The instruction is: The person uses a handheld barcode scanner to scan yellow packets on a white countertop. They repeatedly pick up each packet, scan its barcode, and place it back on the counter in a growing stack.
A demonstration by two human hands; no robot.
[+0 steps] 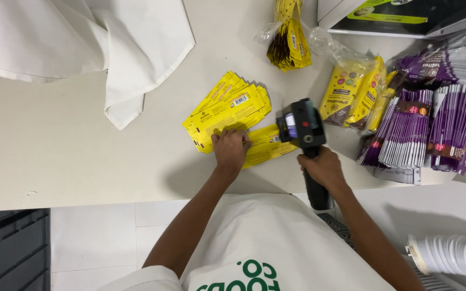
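My left hand point(230, 150) presses flat on a fanned stack of yellow flat pouches point(227, 110) lying on the white table point(71, 140). My right hand point(323, 168) grips the black handle of a handheld printer gun point(302, 126), whose head rests over the right end of the yellow pouches, just right of my left hand.
A white cloth point(109, 43) lies at the back left. Bagged yellow pouches point(289, 40) and more yellow packs point(351, 94) sit behind. Stacks of purple pouches point(432, 126) fill the right side. A dark crate point(9, 248) stands on the floor at lower left, white cups point(451, 253) at lower right.
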